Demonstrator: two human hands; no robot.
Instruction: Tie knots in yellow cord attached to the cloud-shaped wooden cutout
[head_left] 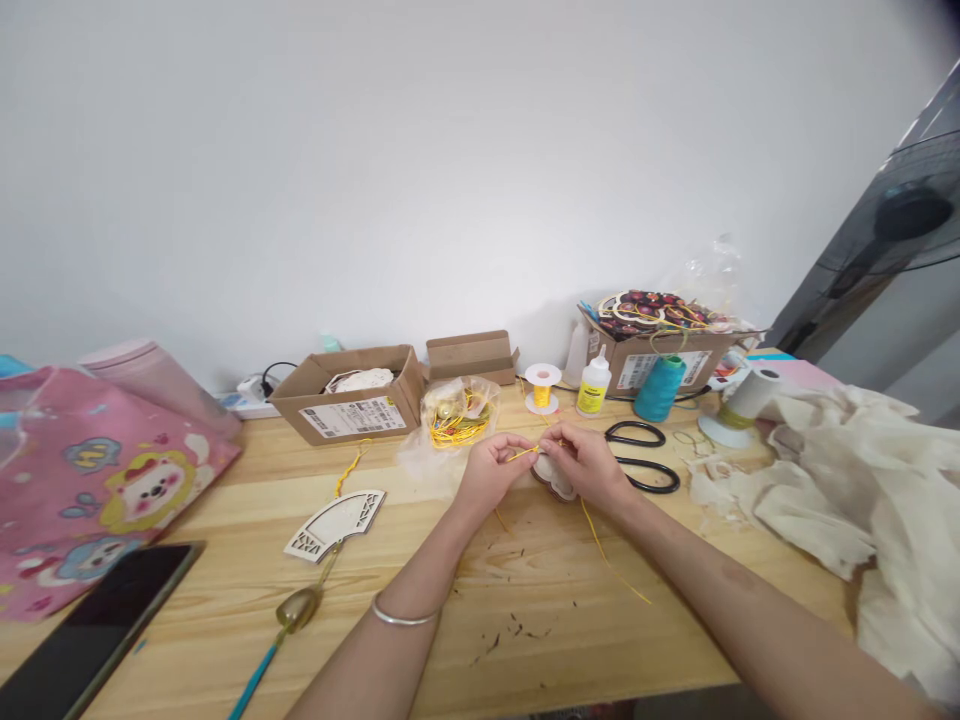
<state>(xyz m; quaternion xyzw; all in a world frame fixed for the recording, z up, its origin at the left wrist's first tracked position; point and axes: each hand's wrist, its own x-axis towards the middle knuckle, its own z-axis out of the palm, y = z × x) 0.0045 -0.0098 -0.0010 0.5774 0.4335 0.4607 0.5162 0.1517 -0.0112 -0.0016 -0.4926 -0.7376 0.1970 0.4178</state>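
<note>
My left hand pinches a yellow cord that runs across to my right hand. The right fingers are closed on the cord at the top edge of a pale, scalloped ornament, which hangs below them, partly hidden by the hand. A loose yellow tail trails down from the right hand onto the wooden table. Scissors with black handles lie just right of the right hand, their blades hidden. Left of my forearms rests a fan-shaped ornament with a gold bell and a teal tassel.
At the back stand a small carton, a bag of yellow cords, a yellow spool, a glue bottle, teal thread and a fuller carton. Cream cloth covers the right; a phone and pink bag occupy the left.
</note>
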